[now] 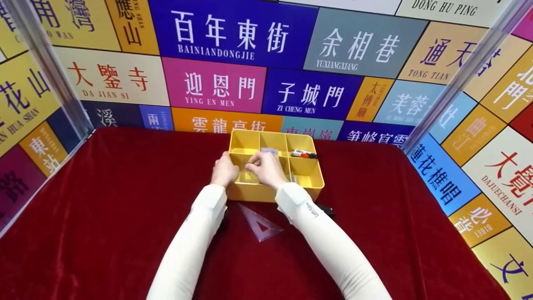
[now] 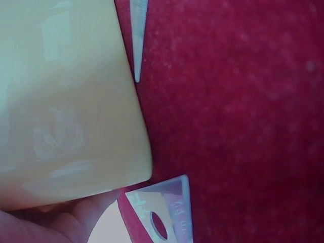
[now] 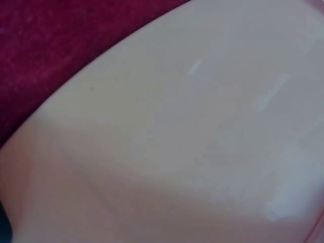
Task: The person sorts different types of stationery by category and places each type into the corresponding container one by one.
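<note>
A yellow divided box [image 1: 275, 193] stands on the red cloth. My left hand [image 1: 225, 170] grips its left wall, with the fingers at the rim; part of that hand [image 2: 66, 223] shows beside the box corner in the left wrist view. My right hand [image 1: 266, 168] reaches into the front compartments, thumb and forefinger pinched together. Just below those fingertips is a clear plastic piece [image 1: 249, 177], whose exact kind is hidden. The right wrist view is mostly filled by the box's smooth wall [image 3: 177, 116]. A clear set square [image 1: 254, 223] lies before the box.
Markers [image 1: 304, 154] with red and black parts lie in the back right compartment. A pale purplish item [image 1: 270, 150] shows in the back middle one. A black object [image 1: 327, 209] sits near the right forearm. Printed panels [image 1: 233, 33] rise behind the red cloth [image 1: 125, 200].
</note>
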Tool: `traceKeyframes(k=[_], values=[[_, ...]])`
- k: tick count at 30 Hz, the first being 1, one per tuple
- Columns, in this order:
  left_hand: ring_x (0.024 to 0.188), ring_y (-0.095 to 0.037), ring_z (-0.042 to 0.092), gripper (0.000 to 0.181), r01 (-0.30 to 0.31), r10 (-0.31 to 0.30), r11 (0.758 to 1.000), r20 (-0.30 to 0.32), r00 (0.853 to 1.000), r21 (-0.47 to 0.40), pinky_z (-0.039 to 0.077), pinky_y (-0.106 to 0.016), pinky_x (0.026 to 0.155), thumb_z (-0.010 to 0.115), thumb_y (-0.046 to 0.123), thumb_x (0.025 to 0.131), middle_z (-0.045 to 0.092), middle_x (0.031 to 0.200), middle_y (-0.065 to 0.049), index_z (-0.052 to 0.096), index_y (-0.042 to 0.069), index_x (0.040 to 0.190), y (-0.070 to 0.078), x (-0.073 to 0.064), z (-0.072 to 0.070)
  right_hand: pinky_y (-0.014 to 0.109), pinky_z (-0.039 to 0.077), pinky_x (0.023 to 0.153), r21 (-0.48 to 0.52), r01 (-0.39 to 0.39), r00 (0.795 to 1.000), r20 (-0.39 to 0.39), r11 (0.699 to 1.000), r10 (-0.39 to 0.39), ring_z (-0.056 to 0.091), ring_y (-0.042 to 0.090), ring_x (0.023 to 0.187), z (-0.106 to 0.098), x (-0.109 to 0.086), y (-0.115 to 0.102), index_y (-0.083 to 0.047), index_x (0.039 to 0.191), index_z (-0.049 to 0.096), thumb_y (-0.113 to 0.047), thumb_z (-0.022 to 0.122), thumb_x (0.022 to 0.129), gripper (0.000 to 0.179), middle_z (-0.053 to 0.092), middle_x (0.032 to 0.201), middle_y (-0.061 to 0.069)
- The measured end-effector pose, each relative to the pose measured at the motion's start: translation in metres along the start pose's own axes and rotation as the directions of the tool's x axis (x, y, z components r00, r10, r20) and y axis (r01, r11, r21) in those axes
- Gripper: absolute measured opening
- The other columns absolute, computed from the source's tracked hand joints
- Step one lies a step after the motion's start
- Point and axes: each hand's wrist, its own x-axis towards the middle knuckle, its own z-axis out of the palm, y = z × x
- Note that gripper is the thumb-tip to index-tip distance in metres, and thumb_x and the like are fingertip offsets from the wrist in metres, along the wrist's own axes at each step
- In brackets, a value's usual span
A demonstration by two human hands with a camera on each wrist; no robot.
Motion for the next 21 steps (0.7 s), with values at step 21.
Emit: traceKeyframes(k=[21], values=[[0.130, -0.043, 0.055, 0.056, 0.005, -0.005, 1.000, 0.000, 1.000, 0.004, 0.045, -0.050, 0.110, 0.054, 0.008, 0.094, 0.058, 0.137, -0.026, 0.040, 0.002, 0.147, -0.0006, 0.0004, 0.0002, 0.036, 0.056, 0.093, -0.022, 0.023, 1.000, 0.003, 0.999, -0.023, 0.074, 0.025, 0.100, 0.0035, -0.0019, 0.0033, -0.005, 0.103, 0.074, -0.013, 0.070, 0.092, 0.014, 0.078, 0.102, 0.009]])
